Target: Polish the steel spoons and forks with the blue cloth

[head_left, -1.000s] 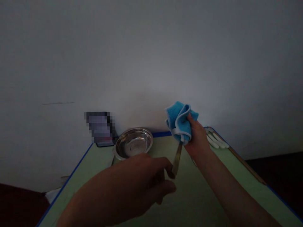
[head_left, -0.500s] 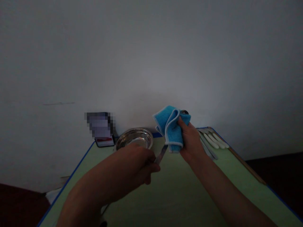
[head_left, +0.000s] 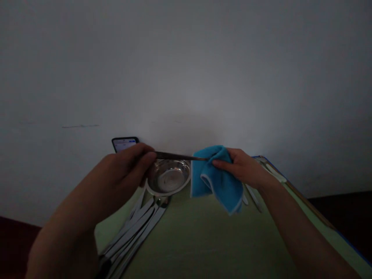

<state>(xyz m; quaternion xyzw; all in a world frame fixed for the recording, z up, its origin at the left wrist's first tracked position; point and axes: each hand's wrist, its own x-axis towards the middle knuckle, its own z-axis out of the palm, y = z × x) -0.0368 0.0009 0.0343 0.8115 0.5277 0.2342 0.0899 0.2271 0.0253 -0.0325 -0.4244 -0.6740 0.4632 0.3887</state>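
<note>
My left hand (head_left: 128,164) is closed on the handle of a metal utensil (head_left: 177,156) that lies level in the air above a steel bowl (head_left: 168,178). Its other end is hidden inside a blue cloth (head_left: 216,180) with a white edge. My right hand (head_left: 242,166) pinches that cloth round the utensil's tip, and the rest of the cloth hangs down over the green table (head_left: 197,236).
Several metal utensils (head_left: 136,228) lie in a row at the left front of the table. More cutlery with pale handles (head_left: 269,170) lies at the right edge. A phone (head_left: 124,143) leans on the wall behind the bowl.
The utensil has swung from nearly upright to level. My left hand has risen and moved left, and my right hand with the cloth has come down. The view has shifted, showing the utensils at left.
</note>
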